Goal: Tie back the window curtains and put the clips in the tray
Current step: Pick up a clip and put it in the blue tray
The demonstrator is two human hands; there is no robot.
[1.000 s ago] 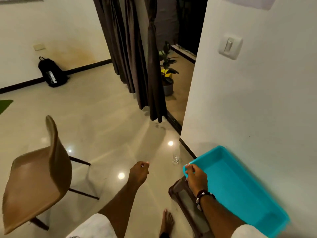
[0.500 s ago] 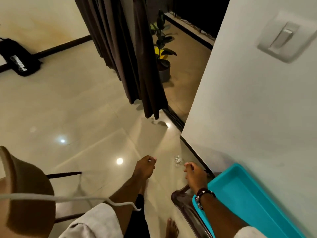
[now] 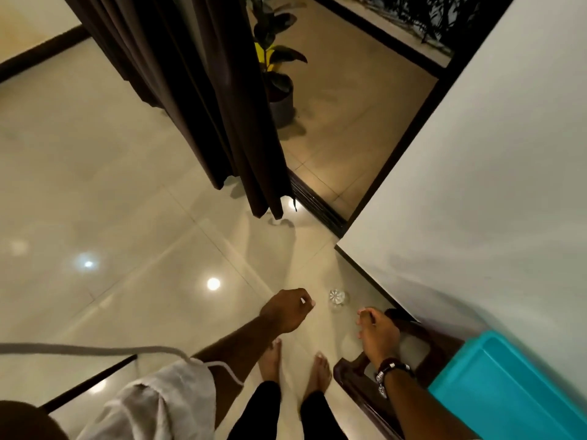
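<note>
Dark brown curtains [image 3: 206, 100] hang loose ahead of me, their hems just above the floor beside the door track. The teal tray [image 3: 514, 395] sits at the lower right on a dark wooden stand [image 3: 352, 379] against the wall. My left hand [image 3: 287, 309] hangs in front of me with fingers curled under, and I see nothing in it. My right hand [image 3: 378, 331] hangs loosely curled above the stand's near corner, left of the tray, holding nothing. No clips are visible.
A small clear glass [image 3: 336, 296] stands on the tiled floor between my hands. A potted plant [image 3: 279, 74] sits beyond the curtains. A white wall corner [image 3: 476, 201] juts in at right. A chair's edge [image 3: 25, 420] shows at bottom left. My bare feet [image 3: 295, 363] are below.
My right hand has left the tray's rim and now hangs free. I have stepped toward the curtains, so the chair and tray have slid toward the frame's bottom corners.
</note>
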